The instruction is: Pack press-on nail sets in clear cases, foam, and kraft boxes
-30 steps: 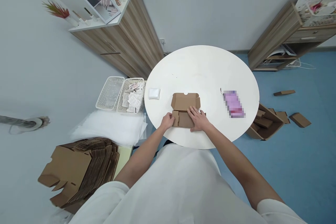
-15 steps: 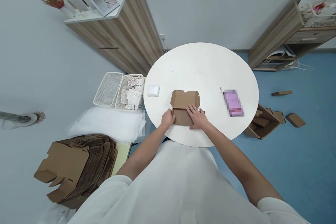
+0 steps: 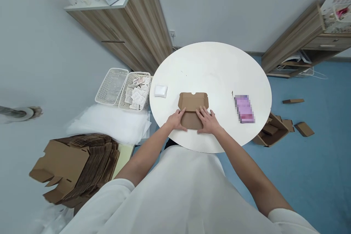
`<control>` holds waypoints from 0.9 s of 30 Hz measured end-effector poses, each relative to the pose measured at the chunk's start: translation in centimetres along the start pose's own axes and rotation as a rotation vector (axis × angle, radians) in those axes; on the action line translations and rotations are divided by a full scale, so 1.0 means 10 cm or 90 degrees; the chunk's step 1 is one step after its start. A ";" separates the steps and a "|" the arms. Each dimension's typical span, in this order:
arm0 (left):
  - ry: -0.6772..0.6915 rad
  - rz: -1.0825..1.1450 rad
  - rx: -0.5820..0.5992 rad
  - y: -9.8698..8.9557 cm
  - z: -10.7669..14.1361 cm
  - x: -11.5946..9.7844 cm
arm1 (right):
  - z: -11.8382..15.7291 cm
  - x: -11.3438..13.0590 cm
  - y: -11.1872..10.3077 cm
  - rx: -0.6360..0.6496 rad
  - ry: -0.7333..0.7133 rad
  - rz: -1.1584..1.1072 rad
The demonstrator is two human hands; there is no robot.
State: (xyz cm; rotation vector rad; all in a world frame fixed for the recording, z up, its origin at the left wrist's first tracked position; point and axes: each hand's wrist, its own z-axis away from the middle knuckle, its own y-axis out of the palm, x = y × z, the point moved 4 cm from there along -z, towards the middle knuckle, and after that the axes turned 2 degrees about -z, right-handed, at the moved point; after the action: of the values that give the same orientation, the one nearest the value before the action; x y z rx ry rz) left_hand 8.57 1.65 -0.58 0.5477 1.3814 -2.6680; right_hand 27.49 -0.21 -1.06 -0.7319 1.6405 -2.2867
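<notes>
A brown cardboard box (image 3: 192, 120) lies on the white oval table (image 3: 214, 62), near its front edge. Its lid flap (image 3: 193, 100) stretches away from me, unfolded, with a small notch in the far edge. My left hand (image 3: 177, 120) rests along the box's left side, thumb and fingers apart. On the right side, my right hand (image 3: 207, 120) presses with spread fingers on the box's edge and inner face. Left of the box lies a small stack of clear plastic packets (image 3: 160, 91). A pixelated purple item (image 3: 244, 109) lies to the right.
White baskets, one holding paper slips (image 3: 138, 95), stand left of the table. Below them are translucent sheets (image 3: 109, 122) and stacked flat cardboard (image 3: 63, 164). An open carton (image 3: 274, 131) with folded boxes sits on the floor at right. Wooden cabinets (image 3: 123, 36) line the wall.
My left hand has gone from gripping the box's left corner to lying along its side with fingers spread. My right hand stays at the right side. The view has shifted slightly.
</notes>
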 end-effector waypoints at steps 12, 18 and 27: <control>0.041 0.016 -0.023 0.08 -0.08 -0.02 | 0.55 -0.36 0.40 -0.126 0.384 -0.499; 0.049 0.009 -0.024 0.10 -0.10 -0.03 | 0.32 -0.14 0.19 -0.090 0.323 -0.513; 0.064 0.036 -0.013 0.13 -0.08 -0.07 | 0.21 -0.28 0.24 -0.068 0.509 -0.424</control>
State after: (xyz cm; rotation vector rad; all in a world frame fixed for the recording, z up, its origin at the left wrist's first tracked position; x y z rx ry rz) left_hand 9.73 1.45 -1.78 0.7156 1.3952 -2.6117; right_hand 30.66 -1.46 -3.55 -0.4334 2.0666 -3.2892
